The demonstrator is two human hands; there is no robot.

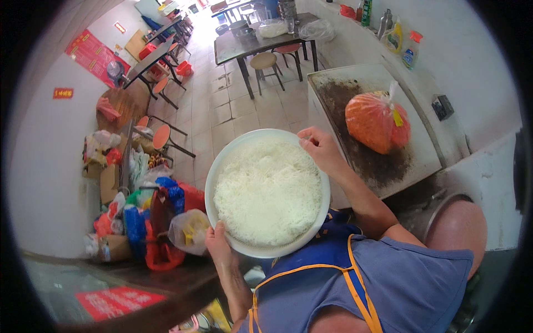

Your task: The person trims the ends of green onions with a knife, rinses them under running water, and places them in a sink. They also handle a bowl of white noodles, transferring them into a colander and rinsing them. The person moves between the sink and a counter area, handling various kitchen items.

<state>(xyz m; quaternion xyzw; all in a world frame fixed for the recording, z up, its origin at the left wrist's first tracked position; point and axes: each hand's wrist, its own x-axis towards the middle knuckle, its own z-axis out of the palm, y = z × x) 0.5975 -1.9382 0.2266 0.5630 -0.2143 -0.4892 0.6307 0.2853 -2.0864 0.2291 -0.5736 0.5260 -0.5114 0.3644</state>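
A round white plastic basin or colander (211, 183) is held up in front of my body. It is filled with a heap of white shredded food (268, 191), perhaps thin noodles; I cannot tell exactly. My left hand (219, 241) grips its rim at the lower left, with the thumb over the edge. My right hand (318, 145) grips the rim at the upper right. The fingers of both hands are partly hidden beneath the basin. Over a grey-blue shirt hangs a blue apron with orange trim (308, 272).
A tied plastic bag of orange-red food (377, 123) sits on a stained white chest or counter (420, 145) at right. Coloured plastic bags (137, 224) crowd the left side. Beyond the tiled floor stand a table (229, 48), a round stool (263, 61) and more tables. Spray bottles (411, 50) line the wall ledge.
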